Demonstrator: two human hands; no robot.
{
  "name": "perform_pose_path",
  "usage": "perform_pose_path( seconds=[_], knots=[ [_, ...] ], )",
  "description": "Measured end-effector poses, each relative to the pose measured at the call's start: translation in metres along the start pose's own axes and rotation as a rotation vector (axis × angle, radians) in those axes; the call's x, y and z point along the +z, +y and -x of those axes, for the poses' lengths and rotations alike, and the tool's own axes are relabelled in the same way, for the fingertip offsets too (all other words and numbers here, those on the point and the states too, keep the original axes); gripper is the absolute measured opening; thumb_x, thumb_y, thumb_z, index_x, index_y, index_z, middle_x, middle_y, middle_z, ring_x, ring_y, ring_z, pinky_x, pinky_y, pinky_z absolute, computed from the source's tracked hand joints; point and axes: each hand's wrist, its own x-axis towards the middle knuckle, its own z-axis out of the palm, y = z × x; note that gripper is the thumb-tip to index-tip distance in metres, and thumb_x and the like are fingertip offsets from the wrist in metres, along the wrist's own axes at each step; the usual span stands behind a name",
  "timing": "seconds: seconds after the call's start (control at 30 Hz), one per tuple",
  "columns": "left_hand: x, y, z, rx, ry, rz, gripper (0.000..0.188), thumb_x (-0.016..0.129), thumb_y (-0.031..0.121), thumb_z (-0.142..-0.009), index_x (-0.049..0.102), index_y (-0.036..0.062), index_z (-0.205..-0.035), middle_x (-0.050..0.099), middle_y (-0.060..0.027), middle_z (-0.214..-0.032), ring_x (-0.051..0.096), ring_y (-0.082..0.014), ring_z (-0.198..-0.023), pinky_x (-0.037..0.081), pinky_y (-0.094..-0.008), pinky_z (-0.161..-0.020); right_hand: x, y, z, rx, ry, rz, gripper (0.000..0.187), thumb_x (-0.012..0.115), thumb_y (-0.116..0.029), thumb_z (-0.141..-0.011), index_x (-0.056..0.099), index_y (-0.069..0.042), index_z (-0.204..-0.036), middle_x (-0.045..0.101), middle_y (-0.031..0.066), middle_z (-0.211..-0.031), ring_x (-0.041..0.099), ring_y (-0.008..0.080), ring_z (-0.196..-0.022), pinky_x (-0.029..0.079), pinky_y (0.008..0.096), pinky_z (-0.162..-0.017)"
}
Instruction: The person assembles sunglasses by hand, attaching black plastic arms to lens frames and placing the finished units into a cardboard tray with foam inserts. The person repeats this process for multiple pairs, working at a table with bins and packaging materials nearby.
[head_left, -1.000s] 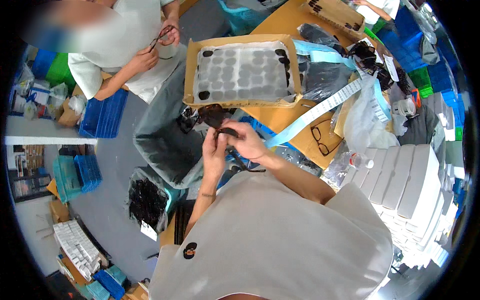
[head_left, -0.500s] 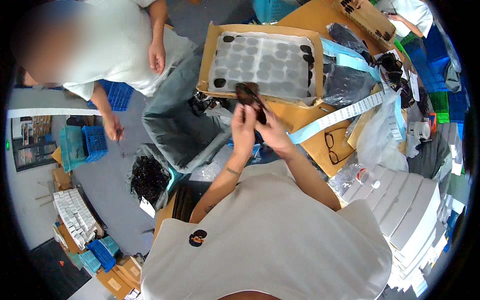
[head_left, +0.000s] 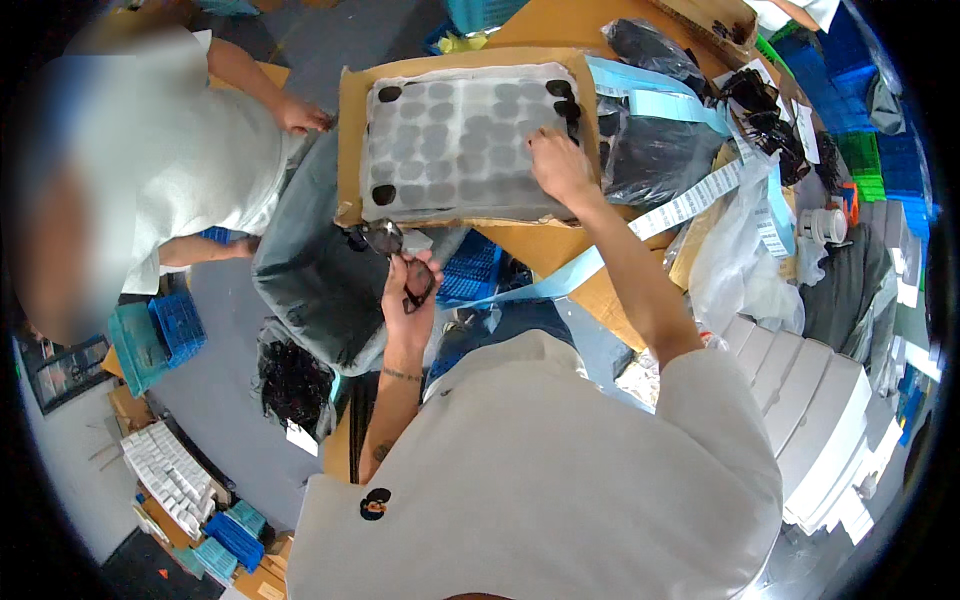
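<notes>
Bare hands are working well apart from each other. Left hand (head_left: 408, 300) is closing its fingers around a pair of dark sunglasses (head_left: 384, 238), which is tilting upward out of the palm: one lens is sticking out beyond the fingertips, the other is lying against the palm. Right hand (head_left: 560, 162) is reaching farther forward, its fingers curling together over a white translucent sheet (head_left: 460, 130); whether they are pinching anything is staying unclear, as the tips are too small to read.

Beneath that hand, a shallow cardboard box (head_left: 352, 150) is holding the sheet, with rows of round discs showing through as grey shadows (they are probably lenses). A bare dark disc (head_left: 389, 94) is lying in the corner ahead of the left hand, and a few more are showing near the right hand.

Judging by this, the work is standing partway: the sunglasses appear to be carrying both lenses but are remaining in the hand, and most discs are lying covered. To the right hand's right, a pale blue label strip (head_left: 690, 200) is trailing.
</notes>
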Motion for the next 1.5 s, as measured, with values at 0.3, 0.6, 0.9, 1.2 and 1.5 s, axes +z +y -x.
perform_pose_path(
  seconds=[0.3, 0.6, 0.9, 1.2, 1.5],
  knots=[
    [0.026, -0.011, 0.007, -0.102, 0.077, -0.188, 0.022, 0.047, 0.035, -0.1, 0.052, 0.0138, -0.099, 0.065, -0.0046, -0.099, 0.061, -0.0163, -0.086, 0.049, -0.0334, -0.078, 0.032, 0.055, -0.038, 0.072, -0.046, 0.446, 0.024, 0.055, -0.012, -0.081, 0.066, 0.002, -0.098, 0.059, 0.0194, -0.112, 0.055, 0.0307, -0.107, 0.047, 0.0412, -0.085],
    [0.018, 0.017, -0.008, 0.038, -0.056, -0.635, 0.037, 0.036, 0.041, -0.103, 0.055, 0.0099, -0.099, 0.065, -0.0055, -0.094, 0.06, -0.0163, -0.079, 0.048, -0.0312, -0.064, -0.022, -0.03, 0.02, 0.068, -0.244, -0.196, 0.056, 0.057, -0.026, -0.092, 0.041, 0.008, -0.134, 0.047, 0.0254, -0.134, 0.049, 0.0404, -0.119, 0.043, 0.043, -0.097],
    [0.109, 0.073, 0.029, 0.235, -0.552, -1.339, 0.039, 0.061, 0.034, -0.092, 0.061, -0.0012, -0.109, 0.067, -0.0137, -0.103, 0.065, -0.0236, -0.095, 0.05, -0.032, -0.078, -0.101, -0.11, 0.093, -0.258, -0.444, -0.366, 0.02, 0.052, -0.009, -0.091, 0.054, 0.001, -0.109, 0.066, 0.0165, -0.094, 0.063, 0.0346, -0.094, 0.049, 0.0416, -0.08],
    [0.062, -0.038, 0.02, 0.25, -0.43, -0.802, 0.039, 0.05, 0.021, -0.098, 0.046, 0.0021, -0.132, 0.057, -0.0102, -0.122, 0.055, -0.0171, -0.108, 0.044, -0.0296, -0.093, -0.054, -0.129, 0.134, 0.157, -0.07, -1.084, 0.021, 0.051, 0.002, -0.088, 0.058, 0.002, -0.108, 0.064, 0.0153, -0.098, 0.061, 0.024, -0.09, 0.047, 0.0334, -0.082],
    [0.073, -0.029, 0.008, 0.147, -0.125, -0.342, 0.032, 0.041, 0.03, -0.103, 0.056, 0.0031, -0.109, 0.061, -0.0102, -0.115, 0.059, -0.0155, -0.097, 0.053, -0.0257, -0.077, -0.031, -0.12, 0.132, 0.565, -0.336, -2.12, 0.039, 0.055, -0.001, -0.085, 0.051, -0.002, -0.124, 0.054, 0.0111, -0.125, 0.053, 0.023, -0.117, 0.042, 0.0379, -0.1]
  ],
)
